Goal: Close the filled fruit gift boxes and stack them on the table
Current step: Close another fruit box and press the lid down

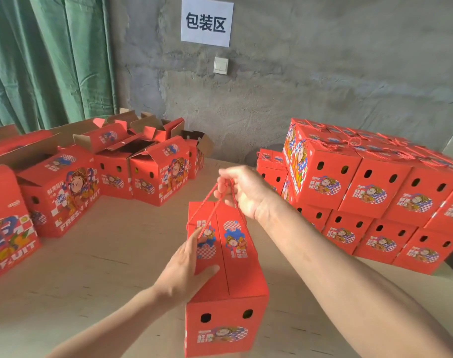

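A closed red fruit gift box point(235, 275) stands in front of me on the wooden table point(104, 267), its two lid flaps meeting along the middle. My right hand point(242, 189) grips the red rope handle point(215, 200) and pulls it up above the lid. My left hand point(186, 270) lies flat on the left lid flap with straight fingers, pressing it down. A stack of closed boxes point(375, 192), two layers high, fills the right side of the table.
Several open boxes point(142, 161) with raised flaps stand at the back left, and more red boxes point(8, 228) line the left edge. A grey wall with a paper sign point(206, 21) and a green curtain point(47, 60) lie behind.
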Motion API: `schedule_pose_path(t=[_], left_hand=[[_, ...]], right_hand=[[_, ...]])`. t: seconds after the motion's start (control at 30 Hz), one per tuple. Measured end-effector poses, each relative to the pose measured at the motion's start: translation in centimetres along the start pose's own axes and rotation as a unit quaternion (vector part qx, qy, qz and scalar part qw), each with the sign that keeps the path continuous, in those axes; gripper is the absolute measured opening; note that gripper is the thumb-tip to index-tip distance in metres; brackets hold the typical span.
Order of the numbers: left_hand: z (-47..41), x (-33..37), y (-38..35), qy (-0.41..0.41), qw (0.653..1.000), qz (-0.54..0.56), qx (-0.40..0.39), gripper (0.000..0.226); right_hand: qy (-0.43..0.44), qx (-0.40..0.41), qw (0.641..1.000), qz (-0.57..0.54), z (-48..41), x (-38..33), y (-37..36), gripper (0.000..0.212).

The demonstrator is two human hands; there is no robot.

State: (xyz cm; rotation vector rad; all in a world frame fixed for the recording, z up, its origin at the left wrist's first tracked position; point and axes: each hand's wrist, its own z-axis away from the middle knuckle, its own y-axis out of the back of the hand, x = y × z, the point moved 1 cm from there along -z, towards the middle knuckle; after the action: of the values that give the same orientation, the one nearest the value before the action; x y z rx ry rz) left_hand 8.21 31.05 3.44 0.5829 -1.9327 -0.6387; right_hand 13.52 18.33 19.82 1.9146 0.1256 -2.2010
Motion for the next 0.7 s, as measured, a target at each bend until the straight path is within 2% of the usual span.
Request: schedule_pose_path(t=[0.2,0.37,0.53,0.7], left_hand=[[-2.6,1.3,2.6,-0.019,0.998,0.003,0.055,0.078],[-4.6,-0.4,2.9,-0.023,0.991,-0.072,0.111,0.077],[-8.3,-4.4,1.9,0.015,0.993,-0.105,0.045,0.077],[-11.4,-7.9,0.9,0.065,0.994,-0.035,-0.083,0.079]], right_hand=[[0.079,0.019,0.997,0.012,0.1,-4.1,-0.5,0.027],[0.061,0.056,0.996,0.017,-1.2,-4.5,-0.3,0.027],[0.025,0.120,0.992,0.015,-4.5,-3.2,-1.9,0.028],[0.009,0.219,0.975,0.018,-7.2,-1.4,-2.3,0.022]])
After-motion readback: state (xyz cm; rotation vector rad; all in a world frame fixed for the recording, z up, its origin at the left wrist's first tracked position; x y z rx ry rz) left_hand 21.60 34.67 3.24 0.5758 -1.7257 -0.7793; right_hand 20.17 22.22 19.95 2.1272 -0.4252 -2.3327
